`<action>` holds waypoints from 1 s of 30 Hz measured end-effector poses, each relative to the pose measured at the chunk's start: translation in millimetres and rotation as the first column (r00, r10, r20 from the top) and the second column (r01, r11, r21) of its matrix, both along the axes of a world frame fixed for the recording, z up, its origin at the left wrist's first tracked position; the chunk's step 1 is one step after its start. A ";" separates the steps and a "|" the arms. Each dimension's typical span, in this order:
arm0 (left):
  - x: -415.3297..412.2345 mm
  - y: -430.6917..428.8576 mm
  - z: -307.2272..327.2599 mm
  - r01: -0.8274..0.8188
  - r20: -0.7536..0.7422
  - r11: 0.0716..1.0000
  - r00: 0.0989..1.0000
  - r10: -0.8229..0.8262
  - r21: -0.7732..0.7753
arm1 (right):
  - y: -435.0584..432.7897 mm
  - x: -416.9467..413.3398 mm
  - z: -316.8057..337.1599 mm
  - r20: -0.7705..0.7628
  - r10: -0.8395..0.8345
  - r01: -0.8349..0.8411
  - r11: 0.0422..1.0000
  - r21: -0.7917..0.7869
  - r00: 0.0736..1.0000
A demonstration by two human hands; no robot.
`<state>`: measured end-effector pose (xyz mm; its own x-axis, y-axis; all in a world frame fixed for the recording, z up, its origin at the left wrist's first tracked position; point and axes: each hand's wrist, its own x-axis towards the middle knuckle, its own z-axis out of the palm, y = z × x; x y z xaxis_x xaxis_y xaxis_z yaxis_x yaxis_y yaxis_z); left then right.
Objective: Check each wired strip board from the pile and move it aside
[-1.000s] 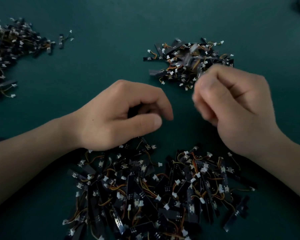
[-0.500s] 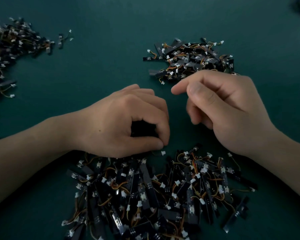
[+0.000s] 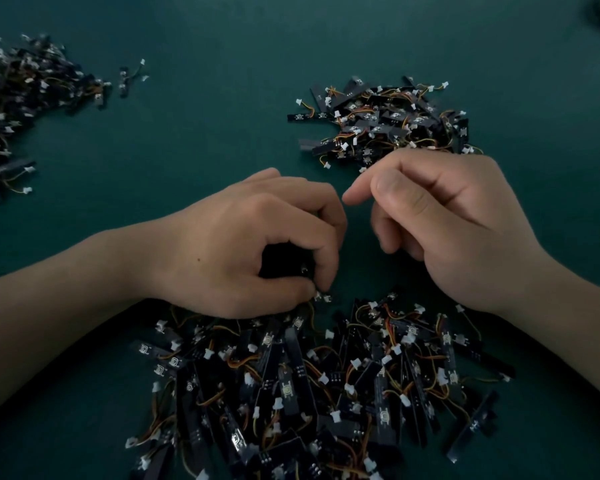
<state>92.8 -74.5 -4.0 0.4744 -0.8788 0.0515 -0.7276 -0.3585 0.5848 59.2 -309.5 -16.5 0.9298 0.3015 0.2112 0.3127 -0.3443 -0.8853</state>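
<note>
Pile [image 3: 326, 382] of wired strip boards, on the green counter [image 3: 205, 140], just below both hands. Left hand [image 3: 250, 251] curled, pinching one strip board [image 3: 321, 296] at the pile's far edge. Right hand [image 3: 458, 223] loosely curled, empty, just beside a second heap [image 3: 378, 123].

Arms: left forearm [image 3: 66, 306] is entering from the lower left edge and angling toward frame centre; right forearm [image 3: 568, 327] is coming in from the lower right edge.

The left hand [image 3: 243, 251], back up, is sitting just left of centre. Its fingers are curling tightly downward and the thumb tip is closing against the index tip at the hand's lower right. The hollow inside is dark, contents not discernible.

The right hand [image 3: 465, 223] is hovering right of centre, near the left hand but apart from it. Its index finger [image 3: 357, 195] is pointing leftward with the thumb [image 3: 395, 192] lying alongside. The remaining fingers are hanging loosely curled, nothing seen in their grasp.
</note>
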 end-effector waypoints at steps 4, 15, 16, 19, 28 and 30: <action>3.2 0.9 -1.9 -0.014 -0.026 1.000 1.000 0.013 -0.022 | 0.2 0.0 0.7 -0.005 0.007 -0.007 1.000 -0.005 1.000; 7.8 -0.7 -7.9 -0.270 -0.266 0.910 0.945 0.189 -0.314 | 3.0 -3.0 3.4 0.031 0.148 -0.138 0.966 -0.219 0.988; 7.8 -0.9 -8.4 -0.273 -0.269 0.908 0.944 0.190 -0.317 | 2.6 -2.7 2.9 0.043 0.142 -0.129 0.966 -0.223 0.989; 8.2 -0.9 -9.2 -0.267 -0.282 0.908 0.943 0.177 -0.323 | 2.2 -3.0 2.9 0.063 0.129 -0.113 0.970 -0.215 0.990; 4.9 -0.6 -6.6 -0.313 -0.297 0.905 0.928 0.226 -0.289 | 3.1 -3.4 3.5 0.109 0.045 -0.028 0.988 -0.154 0.993; 4.8 -0.2 -5.9 -0.338 -0.266 0.904 0.925 0.270 -0.260 | 2.8 -3.5 4.1 0.114 0.012 0.003 0.992 -0.130 0.993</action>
